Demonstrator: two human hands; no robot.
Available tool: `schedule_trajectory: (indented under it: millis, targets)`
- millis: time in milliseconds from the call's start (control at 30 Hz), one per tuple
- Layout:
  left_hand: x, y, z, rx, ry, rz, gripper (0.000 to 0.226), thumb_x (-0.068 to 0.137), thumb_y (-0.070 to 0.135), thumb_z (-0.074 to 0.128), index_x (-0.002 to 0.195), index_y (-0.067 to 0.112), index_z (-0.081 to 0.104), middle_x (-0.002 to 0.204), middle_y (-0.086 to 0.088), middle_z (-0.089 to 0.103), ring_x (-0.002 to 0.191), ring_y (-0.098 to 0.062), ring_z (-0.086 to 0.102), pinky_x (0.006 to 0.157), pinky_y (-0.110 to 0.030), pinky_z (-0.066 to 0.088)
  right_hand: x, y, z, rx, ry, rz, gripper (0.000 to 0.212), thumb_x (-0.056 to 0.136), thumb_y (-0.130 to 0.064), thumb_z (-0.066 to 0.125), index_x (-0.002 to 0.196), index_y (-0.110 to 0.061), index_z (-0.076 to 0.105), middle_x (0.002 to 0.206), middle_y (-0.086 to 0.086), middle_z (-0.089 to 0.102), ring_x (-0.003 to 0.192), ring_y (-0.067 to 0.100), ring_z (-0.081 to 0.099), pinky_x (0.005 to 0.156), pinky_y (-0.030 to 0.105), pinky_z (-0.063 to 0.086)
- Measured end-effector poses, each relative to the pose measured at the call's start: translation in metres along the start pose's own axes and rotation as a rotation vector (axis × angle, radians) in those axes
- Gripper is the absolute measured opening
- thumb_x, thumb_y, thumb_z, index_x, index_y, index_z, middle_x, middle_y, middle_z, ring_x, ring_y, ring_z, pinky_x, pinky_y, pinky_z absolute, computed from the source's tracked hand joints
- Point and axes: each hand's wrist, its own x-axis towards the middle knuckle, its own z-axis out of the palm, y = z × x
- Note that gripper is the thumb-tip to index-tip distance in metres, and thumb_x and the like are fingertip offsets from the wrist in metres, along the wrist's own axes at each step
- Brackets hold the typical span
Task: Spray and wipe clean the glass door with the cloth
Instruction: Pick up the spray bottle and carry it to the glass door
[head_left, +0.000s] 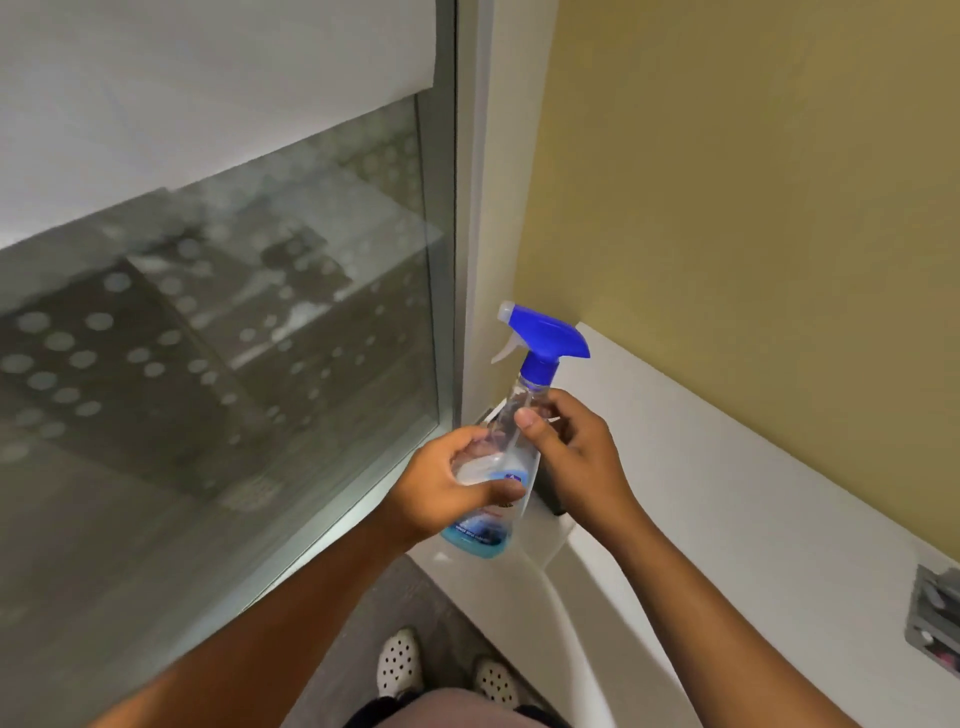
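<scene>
The spray bottle in my hands is clear, glossy plastic with a smooth blue plastic trigger head. The glass door looks hazy and reflective; the wall is matt yellow, the ledge smooth white.

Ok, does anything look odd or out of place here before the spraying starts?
One thing: no cloth is in view, though wiping needs one. Both hands grip the clear plastic spray bottle with the blue trigger head, the left hand around its body and the right hand near its neck. Nothing looks spilled; the glass door looks hazy.
</scene>
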Motion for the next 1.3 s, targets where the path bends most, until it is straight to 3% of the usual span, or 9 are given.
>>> schedule_trajectory:
  millis: [100, 200, 300, 500, 700, 967, 1033, 1200, 1300]
  targets:
    - [-0.020, 0.011, 0.000, -0.017, 0.125, -0.007, 0.063, 0.063, 0.049, 0.096, 0.114, 0.019, 0.074, 0.113, -0.008, 0.081, 0.111, -0.035, 0.076, 0.100, -0.051, 0.062, 0.007, -0.009, 0.007, 0.059, -0.086, -0.065, 0.032, 0.090, -0.057, 0.067, 0.106, -0.029, 0.072, 0.096, -0.003, 0.076, 0.090, 0.015, 0.074, 0.076, 0.023, 0.060]
    - [-0.043, 0.017, 0.000, -0.047, 0.244, -0.044, 0.049, 0.073, 0.039, 0.091, 0.114, 0.017, 0.073, 0.109, -0.001, 0.082, 0.106, -0.023, 0.078, 0.094, -0.042, 0.064, 0.012, -0.014, 0.019, 0.177, -0.218, -0.088, 0.035, 0.091, -0.055, 0.070, 0.106, -0.024, 0.074, 0.099, 0.010, 0.075, 0.093, 0.029, 0.071, 0.087, 0.051, 0.059]
    - [-0.071, 0.019, 0.001, -0.118, 0.368, -0.087, 0.046, 0.077, 0.036, 0.087, 0.114, 0.014, 0.070, 0.103, 0.005, 0.082, 0.098, -0.015, 0.078, 0.085, -0.033, 0.065, 0.017, -0.022, 0.040, 0.265, -0.370, -0.076, 0.041, 0.090, -0.050, 0.071, 0.107, -0.013, 0.073, 0.096, 0.010, 0.072, 0.090, 0.022, 0.065, 0.085, 0.044, 0.053]
    - [-0.139, 0.016, -0.002, -0.131, 0.608, -0.069, 0.046, 0.083, 0.040, 0.083, 0.118, 0.014, 0.069, 0.124, -0.009, 0.077, 0.124, -0.028, 0.071, 0.111, -0.060, 0.053, 0.004, -0.047, 0.117, 0.535, -0.864, 0.158, 0.041, 0.097, -0.032, 0.059, 0.131, -0.009, 0.063, 0.111, 0.014, 0.074, 0.096, 0.029, 0.072, 0.091, 0.044, 0.055]
    - [-0.220, 0.008, -0.012, -0.202, 0.858, -0.080, 0.043, 0.080, 0.047, 0.083, 0.116, 0.025, 0.073, 0.114, 0.002, 0.081, 0.108, -0.018, 0.077, 0.099, -0.050, 0.060, -0.050, -0.069, 0.191, 0.576, -1.258, 0.270, 0.037, 0.094, -0.036, 0.063, 0.123, -0.015, 0.071, 0.077, 0.012, 0.070, 0.100, 0.037, 0.076, 0.094, 0.047, 0.054]
    - [-0.349, -0.004, -0.015, -0.312, 1.115, -0.049, 0.044, 0.087, 0.033, 0.078, 0.122, 0.007, 0.072, 0.115, -0.019, 0.080, 0.100, -0.020, 0.076, 0.095, -0.040, 0.060, -0.166, -0.105, 0.268, 0.466, -1.616, 0.294, 0.041, 0.094, -0.035, 0.061, 0.129, -0.014, 0.066, 0.070, 0.008, 0.060, 0.091, 0.032, 0.074, 0.074, 0.036, 0.060]
    - [-0.386, -0.009, -0.013, -0.318, 1.179, -0.049, 0.041, 0.085, 0.038, 0.079, 0.117, 0.012, 0.075, 0.115, -0.023, 0.078, 0.101, -0.027, 0.077, 0.098, -0.047, 0.059, -0.203, -0.111, 0.285, 0.448, -1.686, 0.298, 0.040, 0.098, -0.031, 0.057, 0.133, -0.014, 0.064, 0.071, 0.010, 0.061, 0.091, 0.034, 0.073, 0.076, 0.039, 0.060]
    - [-0.481, -0.026, -0.001, -0.402, 1.253, -0.004, 0.058, 0.076, 0.049, 0.083, 0.117, 0.009, 0.073, 0.100, -0.005, 0.079, 0.093, -0.013, 0.075, 0.091, -0.032, 0.058, -0.306, -0.121, 0.319, 0.363, -1.799, 0.268, 0.043, 0.099, -0.031, 0.055, 0.139, -0.015, 0.061, 0.069, 0.009, 0.058, 0.082, 0.033, 0.072, 0.086, 0.044, 0.057]
    - [-0.542, -0.040, 0.008, -0.390, 1.311, -0.005, 0.068, 0.069, 0.057, 0.084, 0.116, 0.009, 0.073, 0.110, -0.020, 0.079, 0.096, -0.016, 0.076, 0.097, -0.040, 0.058, -0.370, -0.121, 0.333, 0.380, -1.820, 0.285, 0.041, 0.098, -0.032, 0.057, 0.134, -0.013, 0.064, 0.065, 0.007, 0.052, 0.066, 0.027, 0.064, 0.090, 0.047, 0.058]
